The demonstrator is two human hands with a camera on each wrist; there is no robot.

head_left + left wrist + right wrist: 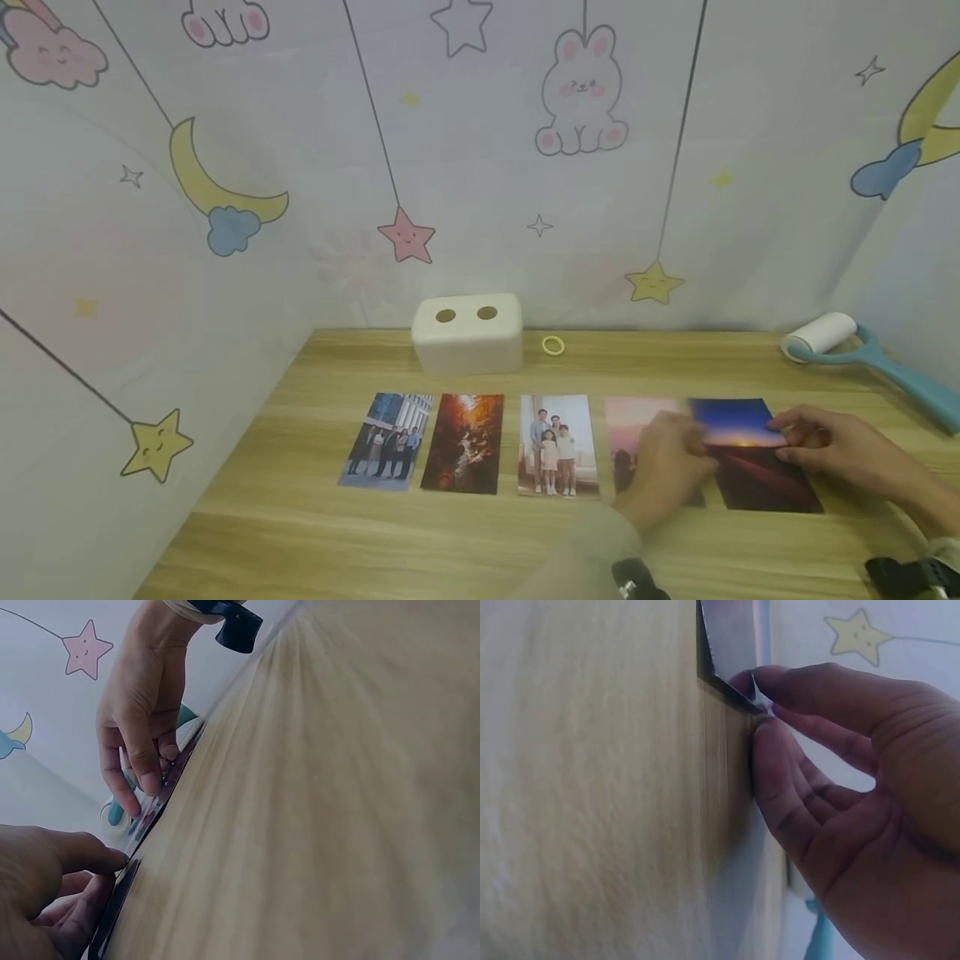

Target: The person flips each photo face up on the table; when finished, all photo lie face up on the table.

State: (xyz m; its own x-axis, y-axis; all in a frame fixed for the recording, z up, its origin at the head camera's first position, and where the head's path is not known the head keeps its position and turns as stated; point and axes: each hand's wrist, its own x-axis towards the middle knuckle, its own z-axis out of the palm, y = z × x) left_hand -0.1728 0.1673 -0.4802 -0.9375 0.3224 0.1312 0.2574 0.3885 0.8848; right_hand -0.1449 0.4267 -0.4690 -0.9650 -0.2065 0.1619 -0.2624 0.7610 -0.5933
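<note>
A sunset photo (765, 467), blue sky over a dark road, lies at the right end of a row of photo prints. My right hand (847, 450) pinches its right edge between thumb and fingers; the right wrist view shows the hand (855, 765) at the print's corner (731, 645). At the opposite edge, my left hand (667, 458) has its curled fingertips on the sunset photo, slightly blurred. This hand partly covers a pink-sky photo (626, 417). In the left wrist view, the left hand (52, 885) bends close to the tabletop, with the right hand (142, 712) beyond.
Left of the hands lie a family photo (558, 450), an autumn stream photo (463, 442) and a group photo (386, 442). Behind them stand a white box (468, 346) with two holes and a pale ring (553, 346). A blue-handled lint roller (877, 358) rests at the back right.
</note>
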